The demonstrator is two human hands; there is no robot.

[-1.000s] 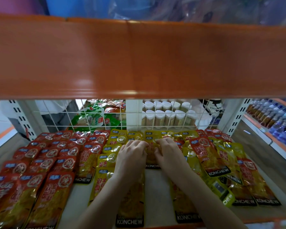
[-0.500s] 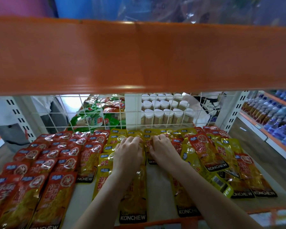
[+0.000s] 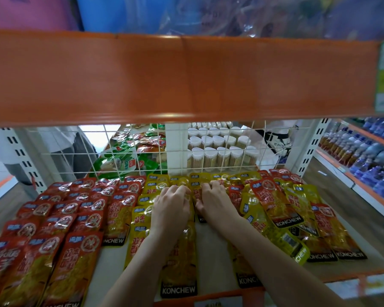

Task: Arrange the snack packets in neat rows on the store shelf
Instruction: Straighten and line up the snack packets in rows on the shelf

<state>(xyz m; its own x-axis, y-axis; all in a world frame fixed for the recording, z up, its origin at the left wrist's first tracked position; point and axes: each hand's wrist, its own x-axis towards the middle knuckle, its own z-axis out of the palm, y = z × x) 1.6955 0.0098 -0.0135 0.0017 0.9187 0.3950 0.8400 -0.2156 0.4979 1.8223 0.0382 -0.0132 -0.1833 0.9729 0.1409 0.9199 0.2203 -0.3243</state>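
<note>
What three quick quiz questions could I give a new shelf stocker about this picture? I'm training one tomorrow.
1. True or false: the red packets lie to the left of the yellow packets.
2. Multiple choice: where do both hands rest? A) on the orange shelf beam B) on yellow packets near the wire mesh back C) on the white-capped jars
3. Fill in: the word printed along the packets' black bottom strip is ____.

Key
1. True.
2. B: left hand and right hand sit side by side there, fingers curled on the packets.
3. KONCHEW.
</note>
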